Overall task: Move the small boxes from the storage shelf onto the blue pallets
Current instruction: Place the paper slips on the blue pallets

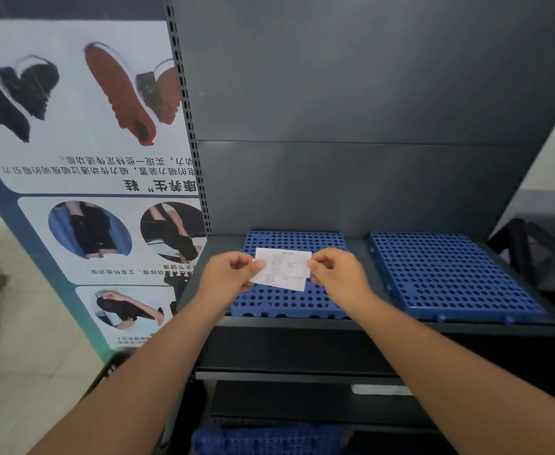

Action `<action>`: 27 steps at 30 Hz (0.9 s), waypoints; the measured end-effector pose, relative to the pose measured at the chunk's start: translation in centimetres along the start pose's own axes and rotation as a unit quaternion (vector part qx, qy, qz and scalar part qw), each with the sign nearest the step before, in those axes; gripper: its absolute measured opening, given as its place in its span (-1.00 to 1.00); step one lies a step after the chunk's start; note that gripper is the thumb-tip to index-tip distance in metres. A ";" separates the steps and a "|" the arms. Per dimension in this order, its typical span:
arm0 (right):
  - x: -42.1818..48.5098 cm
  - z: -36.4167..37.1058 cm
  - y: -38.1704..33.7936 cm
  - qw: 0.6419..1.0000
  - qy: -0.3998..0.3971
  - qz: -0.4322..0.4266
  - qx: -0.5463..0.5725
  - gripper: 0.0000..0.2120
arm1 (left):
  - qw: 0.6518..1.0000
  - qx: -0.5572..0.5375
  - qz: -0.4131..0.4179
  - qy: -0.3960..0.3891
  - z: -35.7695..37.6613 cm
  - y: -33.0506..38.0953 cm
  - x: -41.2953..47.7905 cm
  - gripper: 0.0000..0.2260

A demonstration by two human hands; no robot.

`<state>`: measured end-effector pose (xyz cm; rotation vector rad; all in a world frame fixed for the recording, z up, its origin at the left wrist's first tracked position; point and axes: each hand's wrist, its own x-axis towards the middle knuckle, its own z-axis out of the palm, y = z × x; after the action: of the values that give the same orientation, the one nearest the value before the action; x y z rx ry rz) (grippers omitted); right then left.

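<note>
Two blue pallets lie side by side on a dark grey metal shelf: the left pallet sits flat near the shelf's middle, and the right pallet lies close beside it with a narrow strip of bare shelf between them. Both are perforated with rows of round holes, and neither carries a box (no small box shows anywhere in this view, so where they are cannot be told).

Above the left pallet, the person holds a white slip of paper printed with small, unreadable text. The left hand pinches the slip's left edge between thumb and fingers, and the right hand pinches its right edge the same way, so the paper is stretched between them, facing the camera. It seems to be two overlapping sheets, the lower one peeking out beneath. Both bare forearms reach in from the bottom of the frame.

Behind the pallets rises the shelf's plain grey back panel, with a slotted upright along its left side. Left of that stands a large poster showing shoes and Chinese text, hung upside down. Lower shelves sit below, and another blue pallet shows at the bottom edge. The floor to the left is pale tile.
</note>
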<state>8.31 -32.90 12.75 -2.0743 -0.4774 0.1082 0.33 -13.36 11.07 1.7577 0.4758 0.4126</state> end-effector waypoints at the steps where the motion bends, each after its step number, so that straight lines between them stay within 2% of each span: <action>1: 0.0 -0.2 0.2 1.000 0.002 -0.001 -0.001 -0.89 | 1.000 0.004 0.000 0.001 0.3 0.1 -0.1 -0.89; 6: 0.9 -0.6 1.9 1.000 0.014 0.012 0.019 -0.86 | 0.999 0.026 -0.009 0.021 0.4 -0.9 0.2 -0.89; 10: 2.2 0.2 4.4 0.998 0.005 0.059 0.013 -0.87 | 0.997 0.041 -0.039 0.049 -1.1 -3.9 0.2 -0.89; 15: 3.4 2.4 7.7 0.992 -0.042 0.088 -0.085 -0.78 | 0.990 0.082 -0.078 0.089 -4.6 -8.2 -0.2 -0.86; 20: 4.1 4.0 9.1 0.973 -0.053 0.080 -0.208 -0.82 | 0.989 0.068 -0.103 0.086 -6.5 -10.4 -0.4 -0.85; 27: 4.5 4.6 8.9 0.964 -0.038 0.103 -0.241 -0.95 | 0.991 0.068 -0.090 0.074 -5.6 -9.9 -0.6 -0.87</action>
<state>13.82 -31.57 3.38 -2.6046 -0.3545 0.2117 -4.02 -6.98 2.74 1.8039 0.7782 0.3924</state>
